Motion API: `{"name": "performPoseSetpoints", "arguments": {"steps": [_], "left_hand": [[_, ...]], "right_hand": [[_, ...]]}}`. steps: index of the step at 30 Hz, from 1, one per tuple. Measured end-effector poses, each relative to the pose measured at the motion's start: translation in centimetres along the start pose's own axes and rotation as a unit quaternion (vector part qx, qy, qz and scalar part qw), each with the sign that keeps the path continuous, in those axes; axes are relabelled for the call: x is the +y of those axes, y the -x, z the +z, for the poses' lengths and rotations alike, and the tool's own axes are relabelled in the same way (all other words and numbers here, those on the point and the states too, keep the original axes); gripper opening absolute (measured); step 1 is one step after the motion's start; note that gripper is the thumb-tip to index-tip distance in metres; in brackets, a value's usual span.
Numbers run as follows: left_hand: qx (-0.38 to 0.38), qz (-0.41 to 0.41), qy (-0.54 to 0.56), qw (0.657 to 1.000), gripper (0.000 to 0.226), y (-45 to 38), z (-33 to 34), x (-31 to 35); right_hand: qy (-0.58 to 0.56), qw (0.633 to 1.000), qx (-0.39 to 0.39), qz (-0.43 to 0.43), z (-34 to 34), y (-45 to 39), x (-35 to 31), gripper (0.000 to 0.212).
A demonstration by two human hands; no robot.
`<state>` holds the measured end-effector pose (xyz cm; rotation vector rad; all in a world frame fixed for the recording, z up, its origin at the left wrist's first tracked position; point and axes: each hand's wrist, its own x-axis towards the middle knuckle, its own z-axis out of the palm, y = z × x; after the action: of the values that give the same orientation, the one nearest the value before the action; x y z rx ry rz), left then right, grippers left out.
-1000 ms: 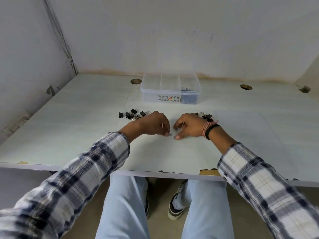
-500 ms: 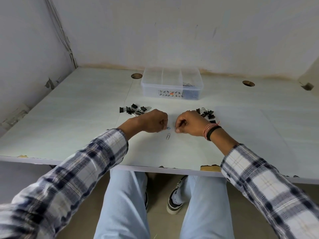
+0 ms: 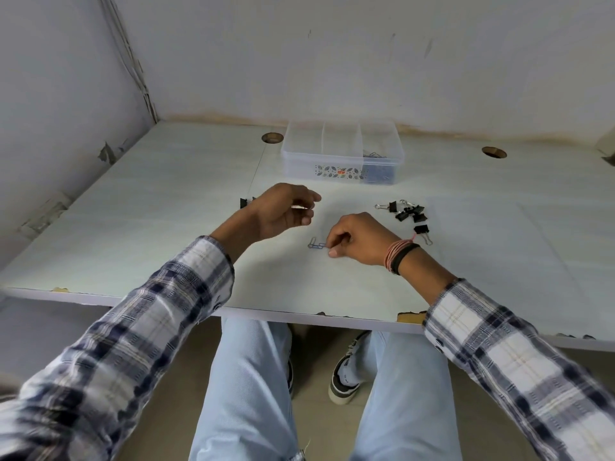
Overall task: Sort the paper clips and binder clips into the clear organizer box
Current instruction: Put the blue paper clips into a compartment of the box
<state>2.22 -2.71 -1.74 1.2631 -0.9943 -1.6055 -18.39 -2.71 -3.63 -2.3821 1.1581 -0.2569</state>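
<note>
The clear organizer box (image 3: 301,166) stands at the back of the white table (image 3: 133,234); its right compartment holds blue paper clips (image 3: 377,173), and the other two look empty. My right hand (image 3: 359,237) rests on the table and pinches the end of a couple of bluish paper clips (image 3: 316,244) lying in front of me. My left hand (image 3: 283,209) hovers above the table with curled fingers, pinching what looks like a pale paper clip (image 3: 301,206), blurred. Black binder clips (image 3: 409,212) lie in a pile to the right; another pile (image 3: 244,202) is mostly hidden behind my left hand.
Two round cable holes (image 3: 272,138) (image 3: 494,152) sit in the table near the back wall. Walls close the table at the left and back. The chipped front edge (image 3: 411,317) runs above my knees.
My left hand has lifted off the table and moved up and left. My right hand stays low and now pinches the clips on the table. The camera tilted down slightly.
</note>
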Motion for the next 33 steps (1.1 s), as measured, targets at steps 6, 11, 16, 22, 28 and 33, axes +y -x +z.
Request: {"name": "performPoseSetpoints", "arguments": {"steps": [6,11,16,22,28,33], "left_hand": [[0.037,-0.068,0.037,0.996,0.013,1.1,0.0,-0.3],[0.036,0.033,-0.365,0.93,0.024,1.6,0.5,-1.2],[0.043,0.095,-0.548,0.83,0.048,1.4,0.5,-2.8],[0.091,0.138,-0.542,0.824,0.02,0.7,0.7,-3.2],[0.092,0.089,-0.492,0.861,0.013,-0.1,0.6,-3.2],[0.07,0.069,-0.356,0.929,0.033,0.5,0.3,-2.4]], "right_hand": [[-0.031,0.999,0.014,0.033,0.4,-0.2,0.5,0.023],[-0.036,0.999,-0.003,0.038,0.3,-0.6,0.4,0.043],[-0.038,0.998,0.022,0.045,0.3,-0.7,0.6,0.029],[-0.036,0.996,0.054,0.058,0.6,-0.4,0.5,0.011],[-0.013,0.996,0.037,0.083,0.5,-1.0,0.3,0.018],[-0.034,0.995,0.035,0.083,0.3,-0.7,0.5,0.009]]}}
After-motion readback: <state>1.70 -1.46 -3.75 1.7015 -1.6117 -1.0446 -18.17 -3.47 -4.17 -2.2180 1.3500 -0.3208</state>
